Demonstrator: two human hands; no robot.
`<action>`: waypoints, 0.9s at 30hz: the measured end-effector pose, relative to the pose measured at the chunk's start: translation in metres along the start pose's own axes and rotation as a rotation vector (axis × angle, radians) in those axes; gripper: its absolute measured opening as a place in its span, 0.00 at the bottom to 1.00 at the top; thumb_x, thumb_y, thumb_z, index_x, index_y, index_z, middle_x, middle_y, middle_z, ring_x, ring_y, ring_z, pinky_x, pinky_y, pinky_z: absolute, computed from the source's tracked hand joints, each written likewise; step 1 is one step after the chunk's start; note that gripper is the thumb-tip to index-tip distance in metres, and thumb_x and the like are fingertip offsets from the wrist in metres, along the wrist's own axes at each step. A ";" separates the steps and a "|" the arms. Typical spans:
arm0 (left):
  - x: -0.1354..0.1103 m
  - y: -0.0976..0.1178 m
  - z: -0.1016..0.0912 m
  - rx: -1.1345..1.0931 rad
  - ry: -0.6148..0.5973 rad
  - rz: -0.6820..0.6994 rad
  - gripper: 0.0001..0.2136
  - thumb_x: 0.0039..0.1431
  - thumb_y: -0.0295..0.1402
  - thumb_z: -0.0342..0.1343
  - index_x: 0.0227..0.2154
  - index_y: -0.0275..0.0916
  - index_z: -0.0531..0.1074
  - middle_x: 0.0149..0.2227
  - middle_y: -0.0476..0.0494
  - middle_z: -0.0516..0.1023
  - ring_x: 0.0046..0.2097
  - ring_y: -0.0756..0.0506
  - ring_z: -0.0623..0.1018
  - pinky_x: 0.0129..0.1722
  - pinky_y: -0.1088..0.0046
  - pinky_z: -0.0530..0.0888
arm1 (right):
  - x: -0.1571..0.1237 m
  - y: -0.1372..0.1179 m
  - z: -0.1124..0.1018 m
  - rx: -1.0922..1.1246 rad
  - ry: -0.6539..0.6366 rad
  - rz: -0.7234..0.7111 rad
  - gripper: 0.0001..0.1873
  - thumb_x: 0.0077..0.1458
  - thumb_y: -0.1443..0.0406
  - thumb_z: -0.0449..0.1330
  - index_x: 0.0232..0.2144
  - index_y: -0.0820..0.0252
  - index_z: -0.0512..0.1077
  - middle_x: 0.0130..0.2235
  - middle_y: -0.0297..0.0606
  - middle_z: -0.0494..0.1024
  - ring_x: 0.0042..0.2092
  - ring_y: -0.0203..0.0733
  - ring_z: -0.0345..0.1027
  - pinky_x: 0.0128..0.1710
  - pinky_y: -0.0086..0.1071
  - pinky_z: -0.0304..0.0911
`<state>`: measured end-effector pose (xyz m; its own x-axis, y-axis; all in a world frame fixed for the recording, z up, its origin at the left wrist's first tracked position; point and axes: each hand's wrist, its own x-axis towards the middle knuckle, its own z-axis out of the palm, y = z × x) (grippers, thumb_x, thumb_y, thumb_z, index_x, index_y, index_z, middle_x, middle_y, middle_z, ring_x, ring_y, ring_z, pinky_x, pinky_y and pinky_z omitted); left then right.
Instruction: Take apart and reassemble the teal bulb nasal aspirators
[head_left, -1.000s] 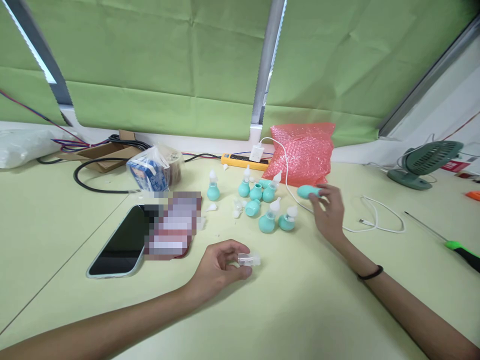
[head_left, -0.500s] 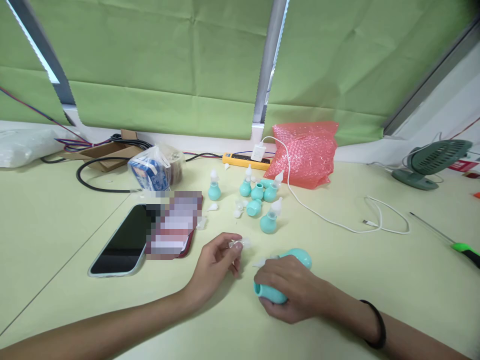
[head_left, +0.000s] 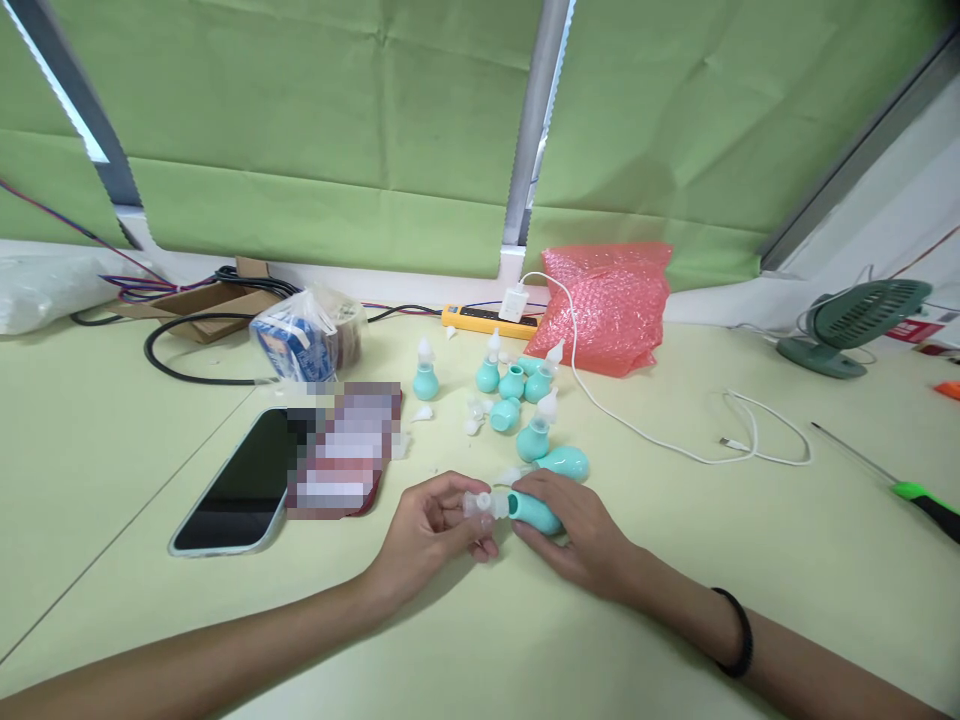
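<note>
Between thumb and fingers, my left hand [head_left: 426,528] pinches a clear plastic connector [head_left: 480,505]. My right hand [head_left: 585,532] is wrapped round a teal rubber bulb [head_left: 537,514], its open mouth turned left. The connector's end is right at that mouth; whether it has entered cannot be made out. Just beyond my right hand lies another teal bulb [head_left: 566,462] on its side, with a clear tip [head_left: 516,476] beside it. Farther back stands a bulb fitted with a clear nozzle [head_left: 533,438], like a nasal aspirator.
Several more teal bulbs [head_left: 511,382], some with nozzles, and loose clear pieces [head_left: 474,425] lie behind. Two phones [head_left: 232,485] are at left. A white cable [head_left: 660,440] runs from a yellow power strip [head_left: 472,320]. Around are pink bubble wrap [head_left: 607,310], a screwdriver [head_left: 911,490] and a fan [head_left: 855,320].
My right hand has moved up and slightly left with its bulb, bringing the mouth to the connector in my left hand. The bulb lying behind has shifted left and away.
</note>
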<state>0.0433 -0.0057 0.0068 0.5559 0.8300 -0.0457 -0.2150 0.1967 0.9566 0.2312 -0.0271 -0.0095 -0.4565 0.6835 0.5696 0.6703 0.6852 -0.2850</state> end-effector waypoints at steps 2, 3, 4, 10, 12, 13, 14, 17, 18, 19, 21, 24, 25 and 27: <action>0.000 0.001 0.001 -0.001 -0.013 -0.006 0.11 0.48 0.32 0.58 0.32 0.31 0.65 0.23 0.45 0.73 0.26 0.47 0.74 0.28 0.70 0.71 | 0.000 -0.002 -0.001 0.003 -0.029 -0.011 0.14 0.50 0.69 0.53 0.41 0.60 0.58 0.35 0.41 0.69 0.37 0.41 0.64 0.33 0.33 0.63; 0.000 0.002 0.001 0.005 -0.015 -0.006 0.10 0.48 0.32 0.57 0.32 0.31 0.65 0.23 0.45 0.73 0.26 0.47 0.74 0.28 0.70 0.71 | 0.000 -0.003 -0.001 0.010 -0.039 -0.012 0.13 0.49 0.69 0.53 0.40 0.60 0.59 0.34 0.40 0.69 0.36 0.40 0.64 0.31 0.32 0.63; 0.000 0.002 0.001 0.015 -0.015 -0.002 0.10 0.49 0.31 0.57 0.32 0.30 0.66 0.23 0.44 0.74 0.26 0.48 0.74 0.28 0.71 0.70 | 0.000 -0.003 -0.001 0.014 -0.042 -0.009 0.13 0.48 0.69 0.53 0.39 0.60 0.59 0.33 0.39 0.69 0.35 0.39 0.64 0.30 0.30 0.62; -0.001 0.002 0.003 0.029 -0.079 0.006 0.07 0.49 0.29 0.57 0.28 0.31 0.65 0.24 0.45 0.73 0.26 0.49 0.73 0.28 0.74 0.69 | -0.006 -0.003 0.003 -0.023 0.049 0.036 0.12 0.43 0.71 0.53 0.34 0.59 0.60 0.27 0.34 0.69 0.27 0.36 0.63 0.24 0.27 0.58; -0.001 0.002 0.003 0.023 -0.115 -0.004 0.08 0.48 0.29 0.57 0.27 0.32 0.64 0.23 0.45 0.73 0.26 0.49 0.73 0.27 0.74 0.68 | -0.007 -0.003 0.004 -0.022 0.061 0.045 0.11 0.43 0.71 0.52 0.33 0.59 0.60 0.27 0.34 0.69 0.27 0.36 0.63 0.24 0.27 0.58; -0.001 0.002 0.004 0.020 -0.129 -0.007 0.08 0.48 0.30 0.57 0.27 0.32 0.64 0.23 0.45 0.73 0.26 0.49 0.73 0.27 0.74 0.68 | -0.007 -0.003 0.004 -0.020 0.057 0.040 0.11 0.43 0.72 0.52 0.33 0.59 0.61 0.26 0.34 0.69 0.27 0.36 0.63 0.24 0.27 0.57; -0.001 0.002 0.004 0.018 -0.138 -0.009 0.09 0.48 0.30 0.57 0.27 0.32 0.63 0.23 0.45 0.73 0.26 0.49 0.73 0.27 0.74 0.68 | -0.007 -0.003 0.004 -0.019 0.048 0.033 0.10 0.43 0.72 0.52 0.32 0.59 0.61 0.26 0.34 0.69 0.26 0.36 0.63 0.23 0.27 0.56; -0.002 0.002 0.005 0.024 -0.153 -0.014 0.09 0.48 0.31 0.57 0.27 0.32 0.63 0.22 0.45 0.73 0.25 0.49 0.72 0.26 0.73 0.68 | -0.007 -0.004 0.004 -0.015 0.016 0.023 0.07 0.43 0.72 0.51 0.29 0.59 0.62 0.24 0.34 0.67 0.25 0.35 0.61 0.22 0.26 0.54; -0.002 0.001 0.006 0.032 -0.154 -0.019 0.09 0.48 0.31 0.57 0.27 0.32 0.63 0.22 0.46 0.72 0.25 0.49 0.72 0.26 0.73 0.68 | -0.007 -0.005 0.004 -0.016 0.007 0.028 0.06 0.43 0.72 0.51 0.28 0.59 0.62 0.23 0.34 0.67 0.25 0.35 0.61 0.21 0.26 0.54; -0.002 0.000 0.006 0.043 -0.154 -0.024 0.09 0.48 0.32 0.57 0.27 0.32 0.63 0.22 0.46 0.72 0.24 0.50 0.72 0.26 0.74 0.68 | -0.007 -0.006 0.004 -0.018 0.001 0.034 0.06 0.44 0.72 0.50 0.27 0.59 0.62 0.23 0.34 0.67 0.24 0.35 0.60 0.21 0.26 0.53; -0.001 -0.002 0.006 0.062 -0.157 -0.034 0.09 0.49 0.32 0.57 0.28 0.33 0.63 0.21 0.48 0.71 0.23 0.51 0.71 0.25 0.74 0.68 | -0.007 -0.007 0.004 -0.018 -0.008 0.049 0.05 0.44 0.72 0.50 0.25 0.59 0.62 0.22 0.33 0.66 0.23 0.35 0.60 0.20 0.26 0.52; 0.000 -0.003 0.005 0.135 -0.158 -0.016 0.08 0.49 0.32 0.56 0.28 0.33 0.64 0.21 0.50 0.69 0.23 0.52 0.70 0.24 0.75 0.66 | -0.006 -0.009 0.004 0.037 -0.006 0.090 0.06 0.42 0.73 0.50 0.24 0.59 0.62 0.21 0.33 0.66 0.23 0.35 0.60 0.20 0.26 0.52; -0.001 -0.003 0.004 0.167 -0.161 -0.004 0.08 0.49 0.32 0.56 0.28 0.33 0.64 0.21 0.50 0.68 0.23 0.52 0.70 0.24 0.75 0.66 | -0.005 -0.010 0.004 0.067 -0.004 0.107 0.06 0.41 0.73 0.50 0.24 0.59 0.63 0.21 0.33 0.67 0.23 0.34 0.60 0.21 0.26 0.53; -0.002 -0.001 0.004 0.243 -0.172 0.022 0.06 0.50 0.31 0.54 0.28 0.33 0.64 0.21 0.50 0.68 0.23 0.52 0.69 0.25 0.75 0.66 | -0.003 -0.012 0.003 0.137 -0.009 0.143 0.06 0.39 0.73 0.51 0.23 0.59 0.63 0.20 0.33 0.67 0.22 0.34 0.60 0.21 0.26 0.54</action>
<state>0.0457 -0.0095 0.0070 0.6854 0.7282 0.0055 -0.0419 0.0319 0.9986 0.2228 -0.0372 -0.0099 -0.3677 0.7783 0.5089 0.6433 0.6081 -0.4652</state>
